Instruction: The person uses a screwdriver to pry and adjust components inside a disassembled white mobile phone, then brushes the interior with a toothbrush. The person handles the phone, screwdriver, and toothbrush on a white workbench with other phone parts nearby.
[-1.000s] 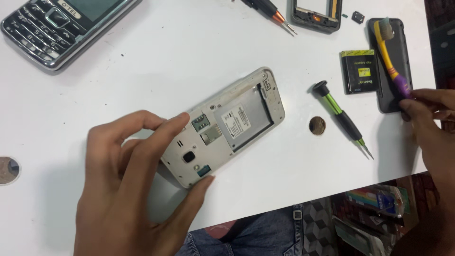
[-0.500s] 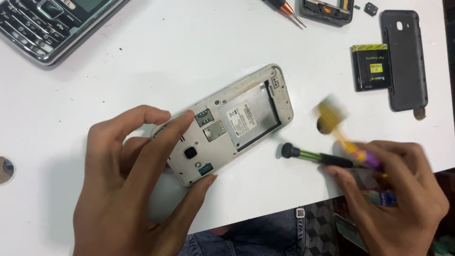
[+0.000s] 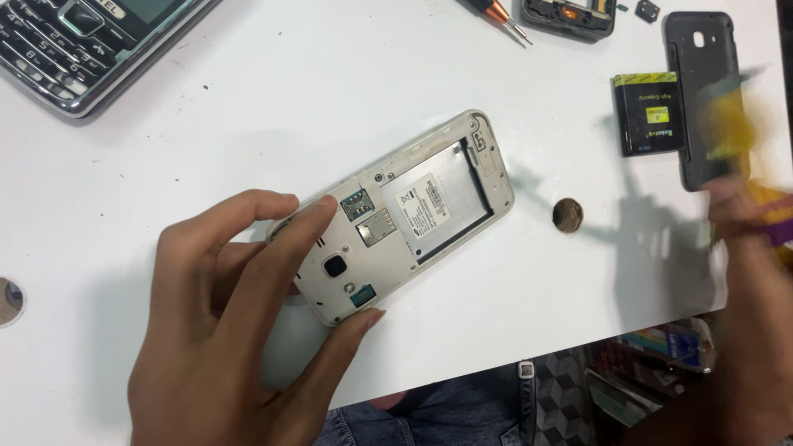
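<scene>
My left hand [image 3: 239, 330] holds the camera end of a white smartphone [image 3: 421, 206] that lies face down on the white table [image 3: 289, 107]. Its back cover is off, so the empty battery bay and card slots show; my thumb and fingers pinch its two long edges. My right hand [image 3: 743, 248] is blurred at the right edge, raised above the table and closed around a yellow and purple tool [image 3: 727, 124]. That hand is well apart from the smartphone. The tool's tip is too blurred to make out.
A black battery [image 3: 648, 116] with a yellow label lies beside a black back cover [image 3: 694, 49] at the upper right. A brown coin [image 3: 567, 215] sits right of the smartphone. A keypad phone [image 3: 83, 41] lies top left; an orange screwdriver [image 3: 496, 12] and another phone frame [image 3: 570, 16] lie at the top edge.
My right hand came in from the battery, closed over the green screwdriver near the coin, then swung back to the right and up. The green screwdriver no longer lies on the table.
</scene>
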